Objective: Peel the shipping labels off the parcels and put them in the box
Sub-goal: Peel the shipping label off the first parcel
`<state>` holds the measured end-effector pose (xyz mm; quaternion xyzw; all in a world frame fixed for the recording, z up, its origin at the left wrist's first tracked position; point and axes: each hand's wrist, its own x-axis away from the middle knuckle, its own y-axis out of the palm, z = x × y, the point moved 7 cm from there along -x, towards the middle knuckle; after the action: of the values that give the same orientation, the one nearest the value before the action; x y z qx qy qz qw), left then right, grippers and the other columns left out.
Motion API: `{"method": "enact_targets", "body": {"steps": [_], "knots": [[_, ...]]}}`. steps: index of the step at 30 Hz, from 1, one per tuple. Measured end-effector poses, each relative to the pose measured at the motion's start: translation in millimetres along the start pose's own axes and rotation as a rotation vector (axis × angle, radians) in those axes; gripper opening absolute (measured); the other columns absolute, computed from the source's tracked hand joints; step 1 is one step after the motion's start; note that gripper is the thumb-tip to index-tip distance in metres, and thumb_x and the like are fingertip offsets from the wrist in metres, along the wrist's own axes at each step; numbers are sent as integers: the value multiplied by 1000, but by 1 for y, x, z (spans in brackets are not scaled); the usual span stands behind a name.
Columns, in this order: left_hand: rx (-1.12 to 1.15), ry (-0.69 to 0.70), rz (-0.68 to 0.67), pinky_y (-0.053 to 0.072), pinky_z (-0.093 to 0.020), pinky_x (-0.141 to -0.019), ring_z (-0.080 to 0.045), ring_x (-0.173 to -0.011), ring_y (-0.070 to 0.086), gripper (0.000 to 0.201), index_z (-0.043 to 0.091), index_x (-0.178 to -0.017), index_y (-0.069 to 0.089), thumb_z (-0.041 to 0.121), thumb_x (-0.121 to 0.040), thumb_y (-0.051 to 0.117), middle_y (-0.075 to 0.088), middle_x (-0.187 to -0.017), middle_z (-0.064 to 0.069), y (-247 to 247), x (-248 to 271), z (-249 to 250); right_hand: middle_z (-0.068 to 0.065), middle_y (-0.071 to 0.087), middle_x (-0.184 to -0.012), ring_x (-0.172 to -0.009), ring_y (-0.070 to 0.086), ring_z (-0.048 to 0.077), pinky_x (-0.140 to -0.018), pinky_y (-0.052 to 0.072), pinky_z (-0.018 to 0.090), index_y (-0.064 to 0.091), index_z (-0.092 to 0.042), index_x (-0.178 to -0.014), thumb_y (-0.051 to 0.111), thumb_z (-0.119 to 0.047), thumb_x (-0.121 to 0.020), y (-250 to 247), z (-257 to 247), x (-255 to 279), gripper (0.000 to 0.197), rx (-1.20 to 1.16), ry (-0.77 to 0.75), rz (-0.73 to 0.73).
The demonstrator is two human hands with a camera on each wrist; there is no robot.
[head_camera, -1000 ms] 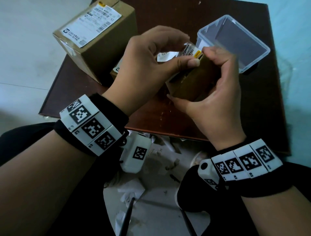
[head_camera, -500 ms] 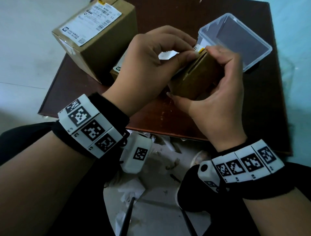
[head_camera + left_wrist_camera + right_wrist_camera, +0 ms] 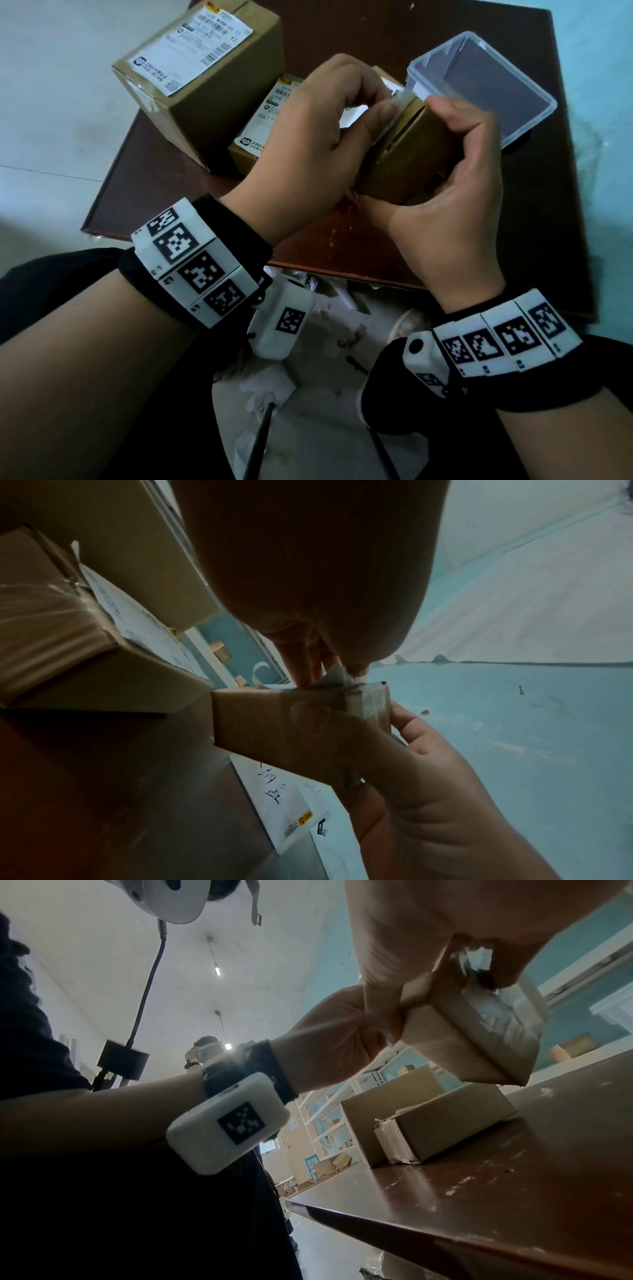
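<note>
My right hand (image 3: 455, 164) grips a small cardboard parcel (image 3: 411, 161) and holds it tilted above the brown table (image 3: 445, 246). My left hand (image 3: 329, 137) pinches the lifted corner of its white shipping label (image 3: 402, 101) between thumb and fingers at the parcel's top edge. In the left wrist view the label corner (image 3: 337, 676) curls up off the parcel (image 3: 274, 723). The right wrist view shows the parcel (image 3: 472, 1042) held clear of the table. A clear plastic box (image 3: 479, 85) stands open just behind my hands.
A large labelled parcel (image 3: 202, 78) sits at the table's far left. A smaller labelled parcel (image 3: 260, 137) lies beside it, behind my left hand. Paper scraps litter the floor (image 3: 308, 394) below the table's near edge. Another person stands far off in the right wrist view.
The parcel has tipped further so its labelled face turns away from me. My left thumb and fingers have closed on the label's edge and lifted it a little.
</note>
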<state>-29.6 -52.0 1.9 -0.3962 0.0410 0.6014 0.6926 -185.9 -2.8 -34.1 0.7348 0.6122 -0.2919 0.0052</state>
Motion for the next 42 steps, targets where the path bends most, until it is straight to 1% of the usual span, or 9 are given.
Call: {"method": "enact_targets", "body": {"steps": [7, 11, 15, 19, 23, 26, 30, 36, 42], "knots": [[155, -150, -21, 47, -18, -76, -5, -84, 62, 19, -2, -106, 67, 15, -106, 58, 66, -98, -3, 4, 4, -7, 16, 47, -146, -140, 53, 31, -107, 56, 53, 46, 3, -139, 100, -20, -73, -2, -2, -1, 89, 7, -34, 16], [363, -202, 30, 59, -43, -81, -22, -94, 72, 24, -3, -106, 71, 10, -108, 51, 74, -104, -15, 1, 4, -9, 10, 44, -147, -142, 48, 31, -108, 56, 48, 49, 2, -137, 99, -23, -74, -1, -10, 1, 84, 36, -73, 52], [293, -77, 41, 57, -27, -85, -15, -99, 73, 20, -2, -107, 76, 16, -101, 69, 75, -106, -15, -3, 1, 2, 33, 47, -146, -146, 44, 42, -123, 40, 26, 54, 15, -132, 98, -21, -78, 3, -21, 4, 79, 249, -151, 35], [277, -30, 90, 61, -35, -86, -20, -100, 76, 14, -4, -101, 77, 8, -97, 73, 76, -108, -16, -6, 0, -2, 38, 47, -146, -148, 38, 60, -130, 35, 44, 58, 17, -122, 96, -11, -81, 6, -25, 8, 62, 324, -235, 7], [237, -26, 101, 61, -36, -87, -20, -100, 75, 16, -8, -103, 73, 7, -100, 68, 76, -109, -15, -10, -1, -2, 39, 45, -147, -151, 34, 59, -127, 34, 58, 56, 13, -118, 91, -17, -89, 4, -28, 6, 54, 181, -224, 8], [132, 0, 164, 60, -38, -85, -19, -97, 73, 16, -7, -101, 71, 7, -102, 66, 75, -104, -11, -13, 2, 1, 36, 39, -151, -148, 43, 40, -122, 42, 52, 43, 3, -130, 72, -36, -101, 3, -22, 1, 57, -102, -84, 36], [7, 97, 154, 58, -39, -82, -22, -94, 72, 12, -4, -98, 72, 6, -102, 66, 74, -100, -12, -12, 3, 8, 12, 42, -164, -147, 53, 25, -117, 49, 54, 11, -15, -164, 65, -76, -87, 13, 7, 3, 113, -465, 452, 2], [12, 200, 34, 53, -22, -88, -18, -100, 70, 13, -8, -95, 71, 2, -103, 66, 73, -106, -15, -2, 7, 22, 15, 69, -141, -124, 73, 32, -94, 63, 54, 43, -19, -157, 58, -46, -106, 18, 20, 1, 59, -797, 735, 32], [61, 55, 40, 59, -44, -82, -21, -101, 71, 18, -8, -105, 68, 7, -106, 57, 74, -110, -11, 2, 8, 10, 13, 72, -137, -122, 74, 31, -94, 63, 55, 41, -20, -160, 73, -23, -101, 10, 18, -3, 67, -796, 674, 73]]}}
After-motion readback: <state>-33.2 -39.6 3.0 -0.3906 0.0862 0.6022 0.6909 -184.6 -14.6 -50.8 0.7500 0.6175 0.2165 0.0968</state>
